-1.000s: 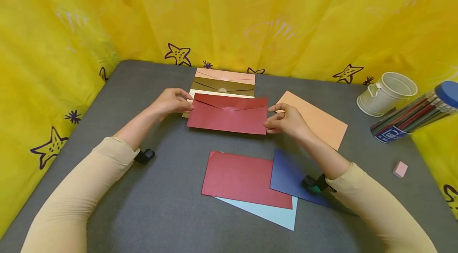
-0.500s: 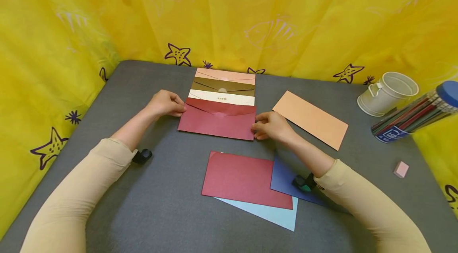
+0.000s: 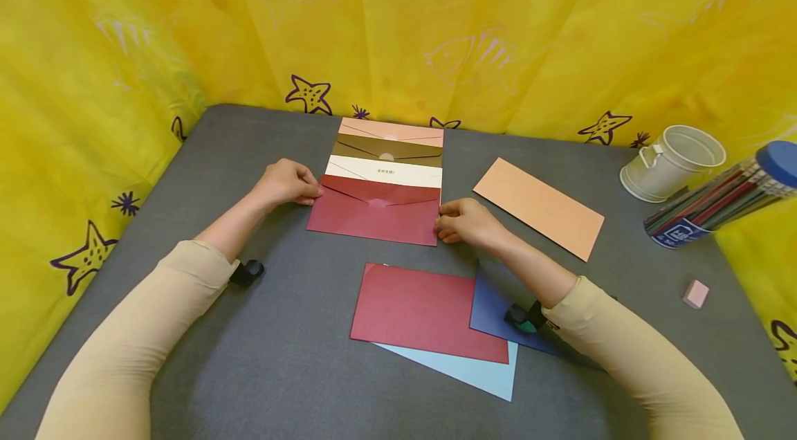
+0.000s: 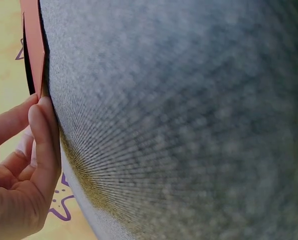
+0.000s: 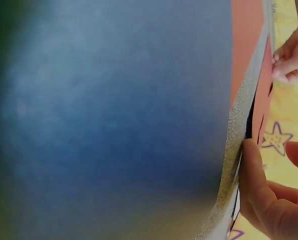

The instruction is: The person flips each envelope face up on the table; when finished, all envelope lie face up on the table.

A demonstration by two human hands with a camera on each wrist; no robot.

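Note:
A dark red envelope, flap side up, lies at the front of an overlapping column of envelopes. My left hand pinches its left edge; in the left wrist view thumb and finger meet at the envelope's corner. At the right edge is my right hand; in the right wrist view one fingertip touches the edge and the thumb stands apart from it. Behind the red envelope show strips of a cream envelope, a brown-gold envelope and a pink envelope.
Nearer me, another red envelope overlaps a light blue envelope and a blue envelope. A peach envelope lies at the right. Beyond it stand a white metal mug, a tub of pencils and a pink eraser.
The red envelope has come down leftward and toward me onto the column, uncovering the cream one. Both hands moved with it, and the right thumb now stands off its edge.

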